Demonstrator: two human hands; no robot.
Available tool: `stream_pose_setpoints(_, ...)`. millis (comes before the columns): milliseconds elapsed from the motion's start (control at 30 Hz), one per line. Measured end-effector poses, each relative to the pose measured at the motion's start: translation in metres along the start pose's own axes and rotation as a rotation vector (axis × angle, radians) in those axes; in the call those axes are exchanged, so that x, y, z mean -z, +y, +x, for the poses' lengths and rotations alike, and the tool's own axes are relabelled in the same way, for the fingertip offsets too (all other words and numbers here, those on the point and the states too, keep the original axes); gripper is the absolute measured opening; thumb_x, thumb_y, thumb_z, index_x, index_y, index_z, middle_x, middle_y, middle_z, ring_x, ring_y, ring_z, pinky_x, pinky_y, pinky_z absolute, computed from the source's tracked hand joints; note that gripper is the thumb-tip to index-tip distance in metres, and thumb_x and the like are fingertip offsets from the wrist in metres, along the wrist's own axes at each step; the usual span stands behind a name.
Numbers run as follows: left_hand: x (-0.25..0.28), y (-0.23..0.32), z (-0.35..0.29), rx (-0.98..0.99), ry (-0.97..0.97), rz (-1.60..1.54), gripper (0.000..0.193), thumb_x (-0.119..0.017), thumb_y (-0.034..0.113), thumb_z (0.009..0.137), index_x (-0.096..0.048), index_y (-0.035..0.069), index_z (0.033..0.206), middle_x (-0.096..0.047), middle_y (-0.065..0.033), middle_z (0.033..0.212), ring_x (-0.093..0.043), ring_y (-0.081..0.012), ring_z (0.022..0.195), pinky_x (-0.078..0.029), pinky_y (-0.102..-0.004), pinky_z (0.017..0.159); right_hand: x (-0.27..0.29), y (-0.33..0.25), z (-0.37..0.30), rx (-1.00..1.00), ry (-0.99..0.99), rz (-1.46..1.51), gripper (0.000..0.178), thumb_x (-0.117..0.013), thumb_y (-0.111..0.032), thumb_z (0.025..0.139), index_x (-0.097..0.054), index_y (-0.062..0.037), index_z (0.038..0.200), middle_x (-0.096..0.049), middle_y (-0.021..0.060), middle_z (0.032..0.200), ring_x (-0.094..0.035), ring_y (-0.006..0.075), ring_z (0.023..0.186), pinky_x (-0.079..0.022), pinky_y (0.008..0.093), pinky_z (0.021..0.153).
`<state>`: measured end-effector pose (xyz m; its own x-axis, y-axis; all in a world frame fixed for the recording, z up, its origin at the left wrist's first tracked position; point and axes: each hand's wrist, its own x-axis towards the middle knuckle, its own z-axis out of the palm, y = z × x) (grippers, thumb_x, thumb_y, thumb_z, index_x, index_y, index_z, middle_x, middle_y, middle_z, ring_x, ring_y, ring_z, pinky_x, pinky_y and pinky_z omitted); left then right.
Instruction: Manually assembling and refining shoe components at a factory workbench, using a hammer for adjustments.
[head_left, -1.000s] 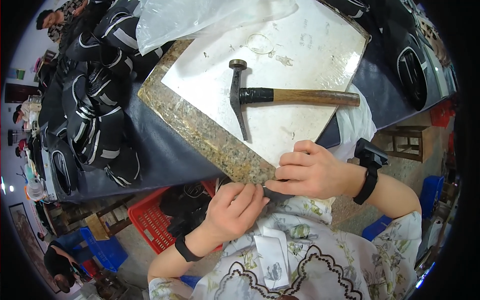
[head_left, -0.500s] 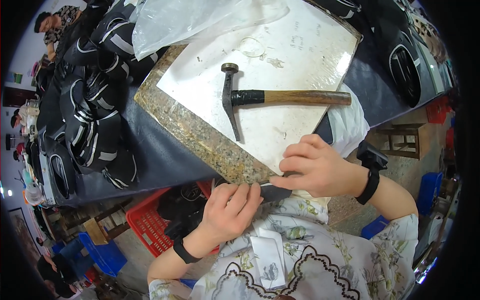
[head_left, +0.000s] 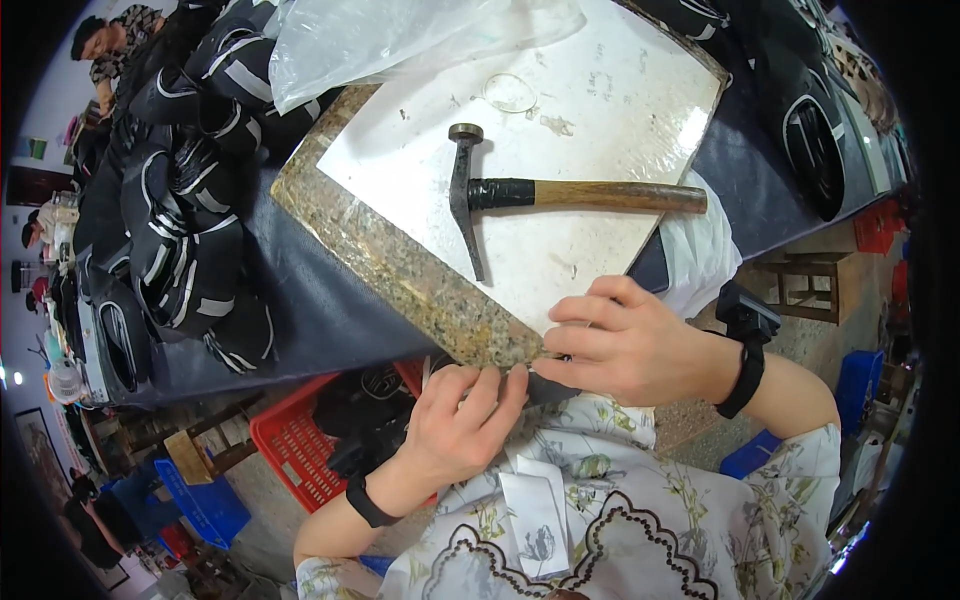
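Observation:
At the near corner of a speckled stone slab (head_left: 385,275), my left hand (head_left: 455,425) is closed, with its fingertips pinched on a dark flat piece (head_left: 550,390). Most of that piece is hidden under my fingers, so its kind does not show. My right hand (head_left: 635,345) bends over the same corner, thumb and fingers closed on the piece from the other side. Beyond my hands, a hammer (head_left: 590,195) with a wooden handle and black wrapping lies on the white sheet (head_left: 560,255) covering the slab. Neither hand touches the hammer.
Black shoe uppers (head_left: 185,260) with white trim are heaped at the left; another upper (head_left: 812,150) sits far right. Clear plastic (head_left: 380,45) overlaps the slab's far side. A white plastic bag (head_left: 700,240) hangs by the right edge. Below the table stands a red basket (head_left: 300,460).
My right fingertips have shifted slightly left along the dark piece, and less of it shows. My left hand keeps nearly the same place. The hammer lies unmoved on the sheet.

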<state>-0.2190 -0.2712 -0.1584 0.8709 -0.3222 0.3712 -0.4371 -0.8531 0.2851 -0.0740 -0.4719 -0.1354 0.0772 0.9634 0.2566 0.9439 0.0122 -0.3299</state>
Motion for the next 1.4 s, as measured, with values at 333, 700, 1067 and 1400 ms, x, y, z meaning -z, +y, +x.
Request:
stream_pose_setpoints(333,-0.006,0.003,-0.010,0.232,0.172,-0.128,0.037,-0.081,0.012,0.066,-0.069,0.005,0.100,-0.058,-0.0089,0.097,-0.053,-0.0266,0.088,-0.044,-0.0350,0.072,-0.002,-0.004,0.003,-0.048,-0.013,-0.040,0.025,-0.058,-0.015,0.077,-0.064,-0.0120,0.101,-0.058,0.0014,0.101,-0.053,0.0198,0.111,-0.039,0.0368,0.091)
stream_pose_setpoints(700,-0.017,0.004,-0.019,0.404,0.375,-0.354,0.033,-0.083,0.010,0.064,-0.069,0.003,0.093,-0.058,-0.0069,0.089,-0.054,-0.0248,0.080,-0.044,-0.0324,0.067,-0.007,-0.009,0.021,-0.018,-0.080,0.001,0.026,-0.058,-0.015,0.077,-0.066,-0.0146,0.101,-0.059,-0.0005,0.101,-0.053,0.0175,0.110,-0.037,0.0351,0.092)
stream_pose_setpoints(1067,-0.020,0.004,-0.018,0.410,0.412,-0.382,0.035,-0.082,0.011,0.062,-0.069,0.005,0.094,-0.057,-0.0078,0.089,-0.054,-0.0257,0.081,-0.044,-0.0343,0.070,-0.010,-0.014,0.027,0.042,-0.048,-0.076,0.027,-0.061,-0.010,0.075,-0.066,-0.0144,0.100,-0.059,-0.0005,0.097,-0.054,0.0190,0.106,-0.037,0.0370,0.091)
stream_pose_setpoints(1400,-0.010,-0.001,-0.015,0.308,0.253,-0.279,0.033,-0.082,0.011,0.062,-0.070,0.007,0.092,-0.056,-0.0058,0.090,-0.052,-0.0251,0.084,-0.043,-0.0355,0.072,-0.027,-0.019,0.023,-0.155,0.144,0.141,0.027,-0.076,-0.019,0.067,-0.069,-0.0136,0.092,-0.055,-0.0022,0.088,-0.053,0.0205,0.093,-0.035,0.0383,0.083)
